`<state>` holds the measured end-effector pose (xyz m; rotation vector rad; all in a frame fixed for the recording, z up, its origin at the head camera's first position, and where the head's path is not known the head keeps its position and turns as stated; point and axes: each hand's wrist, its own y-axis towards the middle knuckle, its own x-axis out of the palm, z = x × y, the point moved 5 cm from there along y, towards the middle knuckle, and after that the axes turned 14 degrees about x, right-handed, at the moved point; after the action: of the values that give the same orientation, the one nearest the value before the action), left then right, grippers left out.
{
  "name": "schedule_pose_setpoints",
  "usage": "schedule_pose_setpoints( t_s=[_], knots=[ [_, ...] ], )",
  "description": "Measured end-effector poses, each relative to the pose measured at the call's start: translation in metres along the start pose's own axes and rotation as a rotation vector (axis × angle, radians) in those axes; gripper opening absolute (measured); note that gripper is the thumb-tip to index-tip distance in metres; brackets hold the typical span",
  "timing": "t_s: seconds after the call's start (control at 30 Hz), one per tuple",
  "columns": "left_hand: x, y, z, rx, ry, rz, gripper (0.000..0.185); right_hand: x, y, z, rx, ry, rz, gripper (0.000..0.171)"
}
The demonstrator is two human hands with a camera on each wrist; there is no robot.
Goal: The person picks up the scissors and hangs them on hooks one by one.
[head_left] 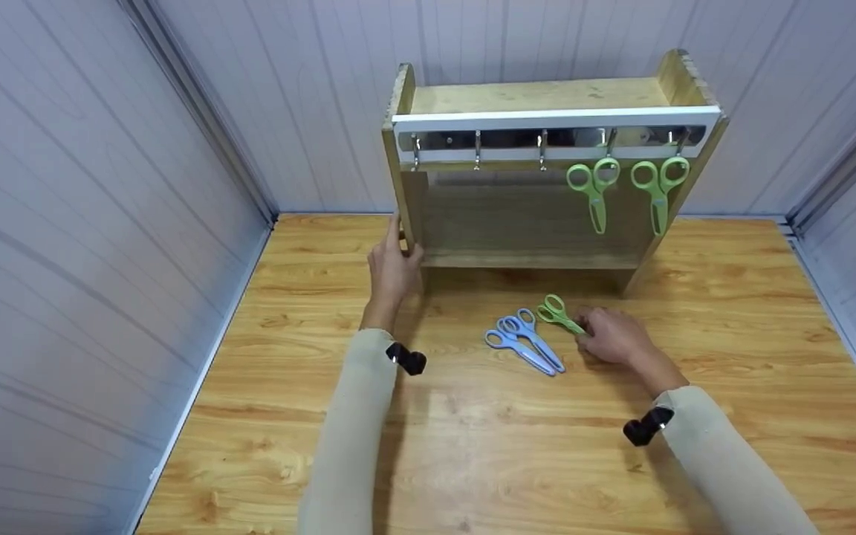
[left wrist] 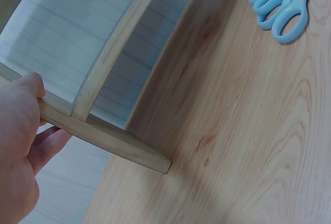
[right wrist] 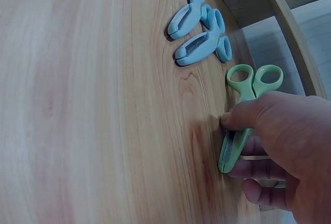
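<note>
A wooden rack point(head_left: 539, 96) with a row of metal hooks point(head_left: 477, 148) stands at the back of the table. Two green scissors point(head_left: 593, 186) hang from its right-hand hooks. My left hand point(head_left: 398, 251) grips the rack's left side post point(left wrist: 103, 136), thumb in front and fingers behind. My right hand point(head_left: 590, 332) pinches the blade end of a third pair of green scissors point(right wrist: 249, 87) that lies flat on the table, thumb on one side and fingers on the other. Two blue scissors point(head_left: 523, 342) lie side by side just left of it.
The wooden table point(head_left: 487, 446) sits in a corner of grey panelled walls point(head_left: 86, 223) on the left, back and right. Three hooks on the rack's left half carry nothing. The rack's lower shelf point(head_left: 532, 260) is bare.
</note>
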<state>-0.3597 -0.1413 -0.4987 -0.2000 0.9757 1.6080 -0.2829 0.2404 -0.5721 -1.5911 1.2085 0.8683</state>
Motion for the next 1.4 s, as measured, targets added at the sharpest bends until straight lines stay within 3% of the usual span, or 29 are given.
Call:
schedule_pose_setpoints(
  t_s=[0.33, 1.13, 1.23, 1.4],
  knots=[
    [0.000, -0.001, -0.001, 0.024, 0.005, 0.001, 0.069, -0.002, -0.004, 0.000, -0.037, 0.006, 0.046, 0.012],
    [0.001, 0.000, -0.001, -0.002, -0.022, 0.002, 0.068, -0.007, -0.004, -0.005, -0.036, 0.014, 0.069, 0.013],
    [0.001, 0.001, 0.000, 0.019, -0.007, 0.005, 0.068, -0.009, -0.006, -0.006, -0.042, 0.017, 0.088, 0.007],
    [0.001, 0.001, 0.001, 0.060, 0.018, 0.017, 0.065, -0.012, -0.008, -0.007, -0.044, 0.045, 0.097, 0.012]
  ],
)
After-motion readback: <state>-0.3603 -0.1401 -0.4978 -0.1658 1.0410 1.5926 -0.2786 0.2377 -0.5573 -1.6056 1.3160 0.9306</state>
